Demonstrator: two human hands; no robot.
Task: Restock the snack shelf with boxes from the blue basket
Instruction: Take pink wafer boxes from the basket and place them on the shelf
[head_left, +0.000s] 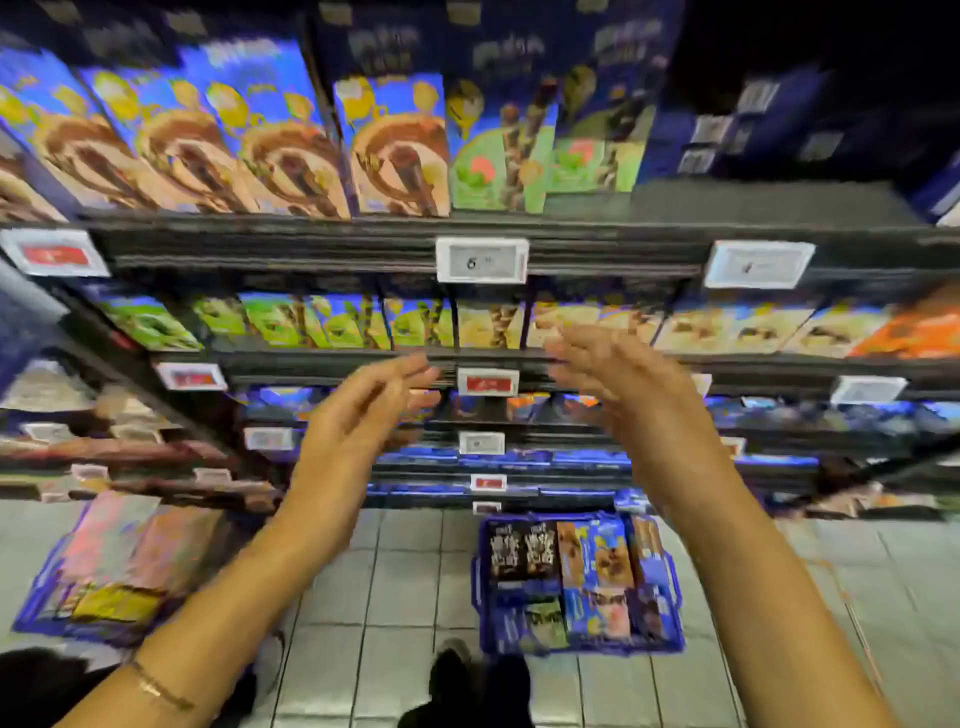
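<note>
Two hands (363, 410) (618, 395) hover apart before shelf edge (311, 364).

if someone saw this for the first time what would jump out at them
First the two bare hands, the left hand and the right hand, held up open and empty in front of the middle shelves. Behind them, bright blue snack boxes stand in a row on the top shelf. Below the right forearm, the blue basket sits on the tiled floor, packed with boxes.
</note>
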